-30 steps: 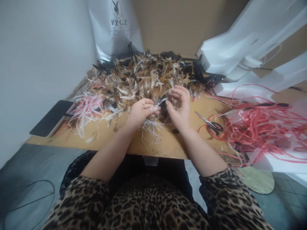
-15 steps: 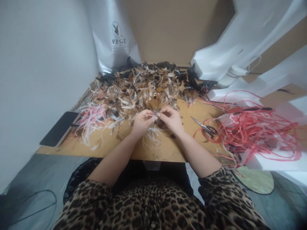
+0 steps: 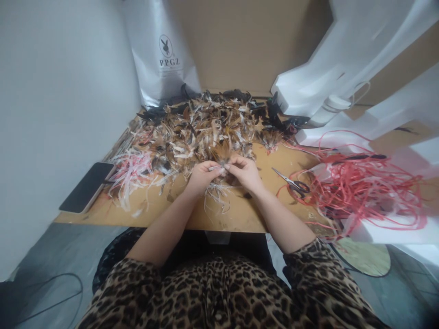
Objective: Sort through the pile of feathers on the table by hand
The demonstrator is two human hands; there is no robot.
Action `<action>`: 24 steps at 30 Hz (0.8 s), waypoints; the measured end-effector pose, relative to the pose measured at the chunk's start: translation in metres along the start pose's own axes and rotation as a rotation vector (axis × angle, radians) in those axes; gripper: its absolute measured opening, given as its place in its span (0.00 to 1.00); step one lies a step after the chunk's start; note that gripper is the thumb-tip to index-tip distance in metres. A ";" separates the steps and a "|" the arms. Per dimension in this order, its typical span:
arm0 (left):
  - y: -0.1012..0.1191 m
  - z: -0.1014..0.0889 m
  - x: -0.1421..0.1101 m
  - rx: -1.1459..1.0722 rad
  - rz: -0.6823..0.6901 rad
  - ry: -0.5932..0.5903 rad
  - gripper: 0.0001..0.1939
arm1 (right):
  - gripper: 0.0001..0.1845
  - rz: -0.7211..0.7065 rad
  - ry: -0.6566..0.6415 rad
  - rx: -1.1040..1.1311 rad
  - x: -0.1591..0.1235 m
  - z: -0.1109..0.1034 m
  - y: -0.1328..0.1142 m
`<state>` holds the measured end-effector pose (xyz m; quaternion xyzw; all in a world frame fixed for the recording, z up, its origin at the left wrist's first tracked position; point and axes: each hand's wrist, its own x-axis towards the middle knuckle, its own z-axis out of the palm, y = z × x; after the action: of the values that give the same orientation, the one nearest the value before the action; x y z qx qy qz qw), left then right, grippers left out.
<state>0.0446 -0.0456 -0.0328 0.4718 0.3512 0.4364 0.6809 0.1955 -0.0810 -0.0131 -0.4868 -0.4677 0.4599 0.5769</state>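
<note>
Right hand point(image 3: 245, 174) has come in toward the left hand point(image 3: 202, 177) since the frame one second ago: then its fingers stood spread apart, now they meet the left fingertips. Listed by size, largest first. Worktop point(image 3: 240, 215): tan, surface partly bare along the near edge. Feather heap point(image 3: 192, 130): brown, white and black, spread over the far middle of the worktop. Silver bag point(image 3: 168, 80): upright behind the heap, lettered PPGZ. Red strips point(image 3: 366, 187): loose tangle at right. Pink and white strips point(image 3: 132, 169): bunched left of the heap. Phone point(image 3: 87, 187): dark screen up, left edge. Scissors point(image 3: 291, 182): lying beside the red strips, blades pointing away. Brown feather tuft point(image 3: 221, 151): at the near side of the heap, both hands pinching its base; exact finger contact too small to tell.
</note>
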 end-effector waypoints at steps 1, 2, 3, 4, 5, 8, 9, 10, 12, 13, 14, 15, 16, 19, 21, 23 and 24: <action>0.000 0.000 0.000 -0.015 -0.010 0.002 0.18 | 0.17 0.011 -0.009 0.020 0.000 0.000 0.000; -0.001 0.000 0.000 -0.031 -0.017 0.007 0.18 | 0.17 0.016 -0.018 0.039 0.000 -0.001 0.001; -0.001 0.000 0.000 -0.049 -0.022 0.013 0.18 | 0.16 0.016 -0.026 0.059 0.001 -0.002 0.002; -0.001 0.000 0.000 -0.067 -0.025 0.019 0.18 | 0.16 0.009 -0.033 0.076 0.002 -0.003 0.003; -0.001 0.000 0.000 -0.082 -0.026 0.023 0.18 | 0.15 -0.002 -0.037 0.092 0.003 -0.003 0.005; 0.000 0.000 0.000 -0.107 -0.025 0.031 0.17 | 0.14 -0.014 -0.033 0.115 0.005 -0.005 0.008; 0.000 0.000 0.000 -0.106 -0.027 0.036 0.17 | 0.14 -0.005 -0.028 0.131 0.005 -0.005 0.008; 0.001 0.000 0.000 -0.105 -0.028 0.042 0.17 | 0.14 0.011 -0.024 0.153 0.005 -0.005 0.009; 0.001 0.000 -0.001 -0.099 -0.026 0.055 0.17 | 0.14 0.042 -0.023 0.188 0.005 -0.005 0.009; 0.001 0.001 -0.001 -0.096 -0.023 0.059 0.17 | 0.14 0.053 -0.022 0.195 0.005 -0.005 0.008; 0.001 0.001 -0.001 -0.093 -0.020 0.059 0.16 | 0.15 0.064 -0.021 0.193 0.005 -0.005 0.008; 0.001 0.001 -0.001 -0.090 -0.018 0.057 0.16 | 0.15 0.074 -0.020 0.187 0.005 -0.005 0.008; 0.000 0.001 -0.001 -0.088 -0.016 0.053 0.16 | 0.16 0.083 -0.020 0.181 0.005 -0.005 0.008; -0.001 0.000 -0.001 -0.096 -0.015 0.038 0.16 | 0.17 0.082 -0.036 0.192 0.006 -0.005 0.010; -0.001 0.000 0.000 -0.108 -0.021 0.035 0.16 | 0.17 0.080 -0.058 0.223 0.006 -0.005 0.012; 0.000 0.000 -0.001 -0.114 -0.028 0.041 0.16 | 0.17 0.091 -0.069 0.248 0.007 -0.006 0.014; 0.001 0.001 -0.001 -0.112 -0.031 0.046 0.16 | 0.18 0.100 -0.069 0.255 0.007 -0.006 0.014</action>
<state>0.0447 -0.0464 -0.0316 0.4172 0.3491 0.4557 0.7046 0.2008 -0.0736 -0.0271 -0.4160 -0.4002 0.5604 0.5939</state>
